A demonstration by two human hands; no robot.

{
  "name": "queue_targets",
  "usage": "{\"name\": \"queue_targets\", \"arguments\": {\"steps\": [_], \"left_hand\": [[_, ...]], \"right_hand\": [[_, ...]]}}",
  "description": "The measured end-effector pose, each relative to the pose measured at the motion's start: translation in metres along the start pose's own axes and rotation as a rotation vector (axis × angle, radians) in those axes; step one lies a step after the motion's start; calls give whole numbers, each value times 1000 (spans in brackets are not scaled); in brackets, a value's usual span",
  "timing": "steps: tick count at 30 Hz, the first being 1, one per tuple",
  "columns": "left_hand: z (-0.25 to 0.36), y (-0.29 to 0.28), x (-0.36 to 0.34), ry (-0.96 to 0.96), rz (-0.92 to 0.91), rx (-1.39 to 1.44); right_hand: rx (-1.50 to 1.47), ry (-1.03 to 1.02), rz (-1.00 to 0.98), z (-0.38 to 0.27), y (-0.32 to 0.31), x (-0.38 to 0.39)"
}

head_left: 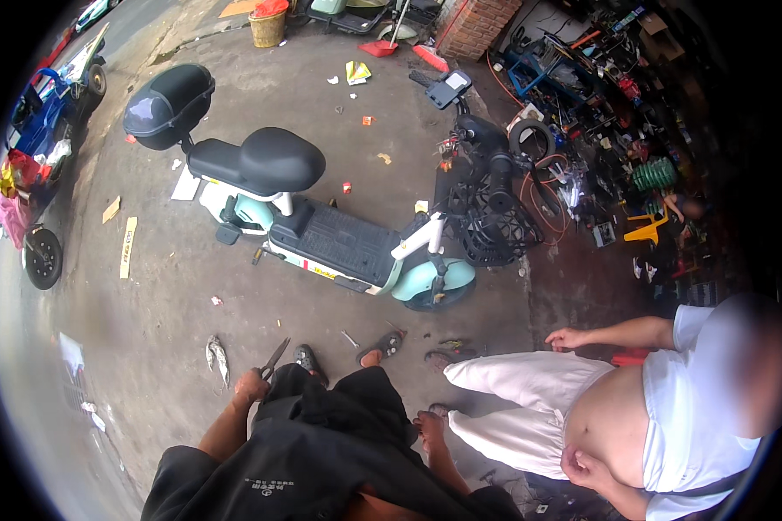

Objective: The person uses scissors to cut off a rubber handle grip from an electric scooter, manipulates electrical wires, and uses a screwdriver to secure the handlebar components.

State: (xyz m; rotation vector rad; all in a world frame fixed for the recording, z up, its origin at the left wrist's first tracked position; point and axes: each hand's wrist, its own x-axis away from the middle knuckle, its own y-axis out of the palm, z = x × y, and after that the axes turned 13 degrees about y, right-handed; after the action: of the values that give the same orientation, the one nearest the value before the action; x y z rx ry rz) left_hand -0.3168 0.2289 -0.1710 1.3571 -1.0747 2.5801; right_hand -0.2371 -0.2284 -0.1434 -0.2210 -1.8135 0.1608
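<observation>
My left hand (252, 385) is closed round a dark pointed tool that looks like scissors (275, 357), its tip pointing up and away from me. At my right side, next to the thigh, my right hand (428, 429) has curled fingers; what they hold, if anything, is hidden. Ahead of my feet stands a pale green and white electric scooter (334, 247), its front wheel and basket to the right. It carries a black top box (169, 106) at the rear. On the ground between me and the scooter lie a wrench (349, 339) and a crumpled pale rag (216, 359).
Close on my right sits or leans a person in white (530, 391). Tools and parts pile up at the far right, near a yellow plastic stool (646, 229) and a tyre (531, 142). A loaded blue cart (39, 117) is at far left; a bucket (268, 29) stands behind.
</observation>
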Motion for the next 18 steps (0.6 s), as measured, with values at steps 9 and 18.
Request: {"name": "queue_targets", "arguments": {"steps": [9,18], "left_hand": [[-13,8,10,-47,-11,16],[-27,4,21,-80,-2,9]], "right_hand": [[128,-88,9,6,3,-11],[106,-159,-9,4,24,-11]]}}
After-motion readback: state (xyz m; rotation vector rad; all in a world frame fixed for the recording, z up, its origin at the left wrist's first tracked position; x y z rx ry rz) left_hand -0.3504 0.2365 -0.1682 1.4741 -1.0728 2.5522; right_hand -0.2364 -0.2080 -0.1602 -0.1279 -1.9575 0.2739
